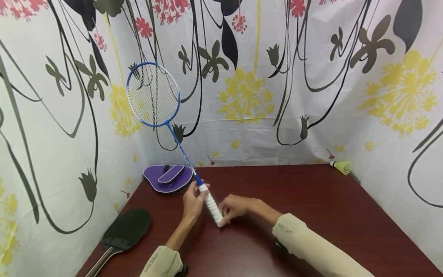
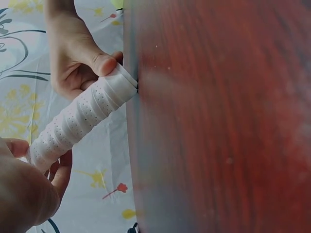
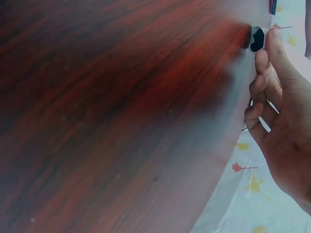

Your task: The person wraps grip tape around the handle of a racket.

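Note:
A blue and white badminton racket [image 1: 185, 156] is held tilted above the table, its strung head up and to the left. My left hand [image 1: 192, 203] grips the racket where the blue shaft meets the white-wrapped handle. At the lower end of the handle, my right hand [image 1: 237, 206] pinches the butt between thumb and fingers. The left wrist view shows the perforated white grip tape [image 2: 80, 119] wound in overlapping turns between both hands. In the right wrist view, the dark butt end [image 3: 256, 40] shows beside the right thumb and index fingertip.
A dark table tennis bat [image 1: 126, 229] lies at the table's left edge. Behind it is a purple bat case [image 1: 152, 175]. A yellow shuttlecock [image 1: 342, 167] rests at the far right corner. Flower-patterned sheets [image 1: 297, 96] enclose the reddish-brown table [image 1: 311, 200] on three sides.

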{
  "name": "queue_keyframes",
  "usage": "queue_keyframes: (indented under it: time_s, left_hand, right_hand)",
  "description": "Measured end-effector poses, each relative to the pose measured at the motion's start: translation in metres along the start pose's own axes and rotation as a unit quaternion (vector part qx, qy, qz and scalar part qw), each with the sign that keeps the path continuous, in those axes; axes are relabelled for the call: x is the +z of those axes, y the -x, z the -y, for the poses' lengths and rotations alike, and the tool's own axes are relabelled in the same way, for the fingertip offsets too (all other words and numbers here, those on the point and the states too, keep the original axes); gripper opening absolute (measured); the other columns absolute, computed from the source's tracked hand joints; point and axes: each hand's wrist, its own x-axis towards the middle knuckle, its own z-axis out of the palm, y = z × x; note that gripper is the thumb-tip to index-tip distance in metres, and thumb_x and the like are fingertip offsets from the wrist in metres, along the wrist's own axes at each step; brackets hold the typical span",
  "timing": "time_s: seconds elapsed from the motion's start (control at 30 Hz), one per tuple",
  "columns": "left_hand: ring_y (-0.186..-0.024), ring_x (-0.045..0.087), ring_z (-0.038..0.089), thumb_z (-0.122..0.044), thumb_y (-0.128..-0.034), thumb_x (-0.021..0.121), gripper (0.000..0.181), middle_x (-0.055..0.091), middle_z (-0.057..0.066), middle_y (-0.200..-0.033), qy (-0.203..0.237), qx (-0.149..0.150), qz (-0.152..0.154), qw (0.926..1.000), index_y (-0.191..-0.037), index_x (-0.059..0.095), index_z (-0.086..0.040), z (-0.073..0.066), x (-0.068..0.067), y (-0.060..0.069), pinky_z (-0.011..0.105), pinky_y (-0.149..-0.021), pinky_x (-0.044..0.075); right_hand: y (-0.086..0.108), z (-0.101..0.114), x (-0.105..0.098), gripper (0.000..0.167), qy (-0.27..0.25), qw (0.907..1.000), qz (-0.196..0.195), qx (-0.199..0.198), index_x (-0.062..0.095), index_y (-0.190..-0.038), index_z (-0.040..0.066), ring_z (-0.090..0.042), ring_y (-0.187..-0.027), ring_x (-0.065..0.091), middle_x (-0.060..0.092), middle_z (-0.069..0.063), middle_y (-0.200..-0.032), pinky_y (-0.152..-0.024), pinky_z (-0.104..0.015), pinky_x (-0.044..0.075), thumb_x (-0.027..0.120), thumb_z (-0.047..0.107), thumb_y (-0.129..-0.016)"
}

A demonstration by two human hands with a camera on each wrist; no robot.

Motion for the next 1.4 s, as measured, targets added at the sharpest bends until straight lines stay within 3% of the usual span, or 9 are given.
queue_keyframes:
  time_s: [0.17,0.37,0.57,0.77,1.1,1.23,1.4]
  left_hand:
    - [-0.113,0.07,0.031,0.004,-0.0876,0.072,0.046,0.076,0.017,-0.115,0.021,0.01,0.009,0.9997,-0.132,0.063,-0.002,0.002,0.0,0.002,0.019,-0.083,0.052]
    - [-0.123,0.065,0.038,0.002,-0.0908,0.077,0.048,0.071,0.024,-0.124,0.072,0.011,0.029,0.9969,-0.132,0.051,0.004,0.007,0.001,0.002,0.026,-0.088,0.055]
    - [-0.119,0.066,0.044,0.004,-0.0883,0.079,0.048,0.071,0.021,-0.124,0.087,0.022,0.034,0.9954,-0.13,0.057,-0.002,0.005,-0.001,-0.003,0.025,-0.09,0.056]
    - [-0.107,0.07,0.034,0.0,-0.086,0.083,0.059,0.067,0.021,-0.121,0.065,0.03,0.04,0.9966,-0.14,0.059,0.0,-0.005,-0.005,-0.009,0.025,-0.086,0.058]
    - [-0.097,0.073,0.036,0.006,-0.0859,0.08,0.057,0.073,0.023,-0.115,0.033,0.056,0.088,0.9939,-0.14,0.064,-0.003,-0.023,-0.021,-0.025,0.03,-0.072,0.061]
    - [-0.103,0.073,0.035,0.005,-0.0864,0.081,0.052,0.073,0.018,-0.121,0.014,0.055,0.085,0.9948,-0.136,0.069,-0.007,-0.027,-0.029,-0.03,0.034,-0.077,0.062]
    - [-0.111,0.071,0.034,0.005,-0.0848,0.082,0.048,0.072,0.018,-0.125,-0.005,0.078,0.09,0.9928,-0.131,0.071,-0.002,-0.027,-0.036,-0.035,0.038,-0.089,0.06]
  right_hand:
    - [0.002,-0.002,0.002,0.02,0.01,0.9998,-0.013,0.008,0.071,-0.086,0.019,0.005,-0.06,0.059,0.069,0.014,-0.068,-0.057,-0.012,0.047,0.085,0.034,-0.087]
    - [0.005,-0.001,0.005,0.021,0.022,0.9993,-0.024,0.016,0.072,-0.086,0.021,0.005,-0.062,0.06,0.068,0.019,-0.069,-0.058,-0.012,0.049,0.086,0.036,-0.086]
    - [0.006,-0.001,0.004,0.022,0.048,0.9979,-0.04,0.017,0.071,-0.088,0.023,0.006,-0.065,0.064,0.069,0.02,-0.072,-0.061,-0.013,0.052,0.085,0.039,-0.086]
    - [0.017,-0.005,-0.001,0.022,0.068,0.9962,-0.051,0.019,0.076,-0.101,0.018,0.008,-0.074,0.065,0.073,0.016,-0.083,-0.069,-0.012,0.053,0.082,0.036,-0.091]
    - [0.069,-0.015,-0.045,0.034,0.049,0.9944,-0.076,0.056,0.074,-0.119,0.007,-0.001,-0.088,0.069,0.075,0.011,-0.096,-0.082,-0.024,0.057,0.073,0.035,-0.098]
    - [0.094,-0.021,-0.067,0.033,0.054,0.9913,-0.098,0.069,0.073,-0.119,0.009,-0.002,-0.089,0.07,0.075,0.012,-0.096,-0.084,-0.029,0.058,0.072,0.035,-0.099]
    - [0.131,-0.031,-0.091,0.028,0.072,0.9843,-0.134,0.089,0.073,-0.116,0.014,-0.005,-0.088,0.07,0.075,0.012,-0.094,-0.082,-0.037,0.059,0.073,0.035,-0.099]
